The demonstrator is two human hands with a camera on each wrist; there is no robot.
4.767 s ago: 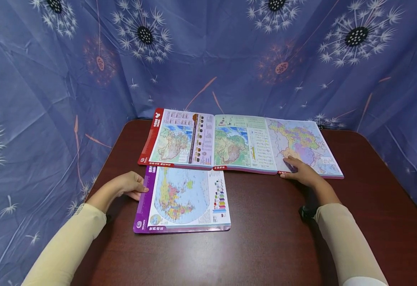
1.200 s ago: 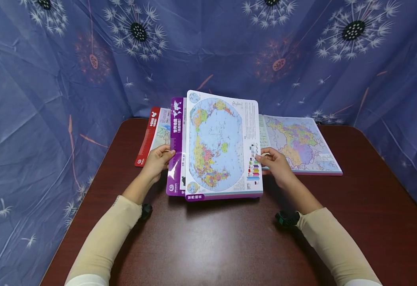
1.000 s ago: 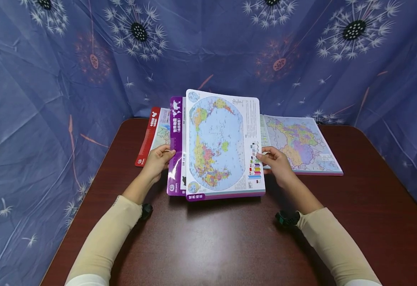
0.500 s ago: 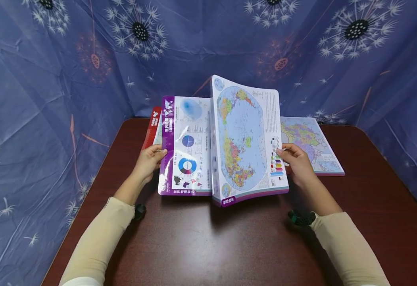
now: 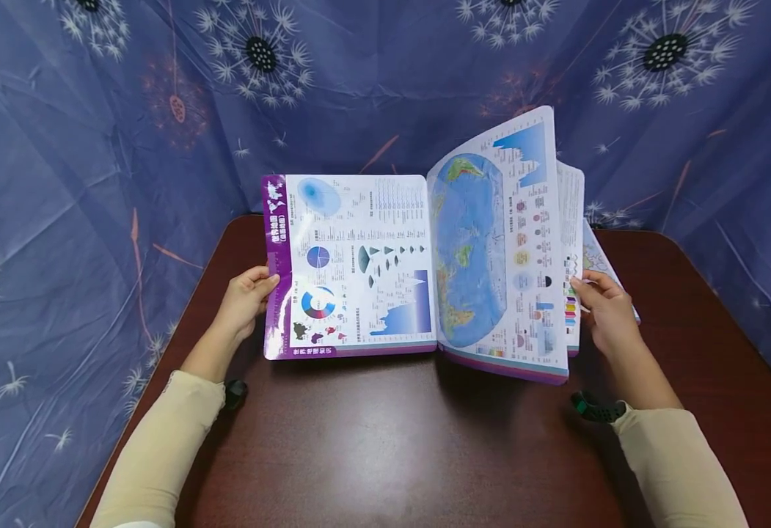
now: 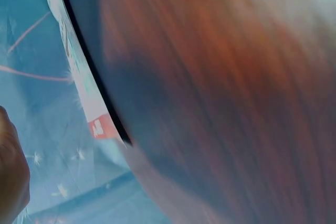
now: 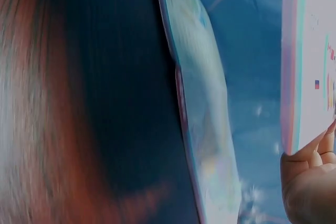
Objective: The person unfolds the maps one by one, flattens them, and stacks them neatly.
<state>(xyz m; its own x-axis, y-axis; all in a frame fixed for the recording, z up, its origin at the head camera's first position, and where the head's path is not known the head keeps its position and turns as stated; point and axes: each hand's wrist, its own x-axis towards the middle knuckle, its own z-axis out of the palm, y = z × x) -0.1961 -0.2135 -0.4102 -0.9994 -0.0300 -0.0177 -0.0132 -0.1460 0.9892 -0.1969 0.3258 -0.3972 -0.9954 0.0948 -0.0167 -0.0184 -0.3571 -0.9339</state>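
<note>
A purple-edged folding world map [image 5: 359,257] is held up over the table, partly unfolded. Its left panel, with charts and diagrams, lies flat to view, while a middle panel with a blue world map [image 5: 474,257] angles out from the fold. My left hand [image 5: 243,304] pinches the purple left margin, thumb on the front. At the other end, my right hand [image 5: 606,312] grips the edge of the rearmost panel [image 5: 571,220], thumb over its printed side. The right wrist view shows fingers [image 7: 312,187] at a panel's lower corner.
Behind the world map lies a second, red-edged folding map [image 7: 205,103] spread on the dark wooden table [image 5: 372,440]; the head view shows only its right corner. Its red corner [image 6: 102,128] appears in the left wrist view. A blue dandelion-print curtain [image 5: 359,88] surrounds the table.
The world map was lifted from the table, and its stacked panels have spread apart. My right hand has moved right with the far panel, my left hand slightly left; the middle panel has swung open.
</note>
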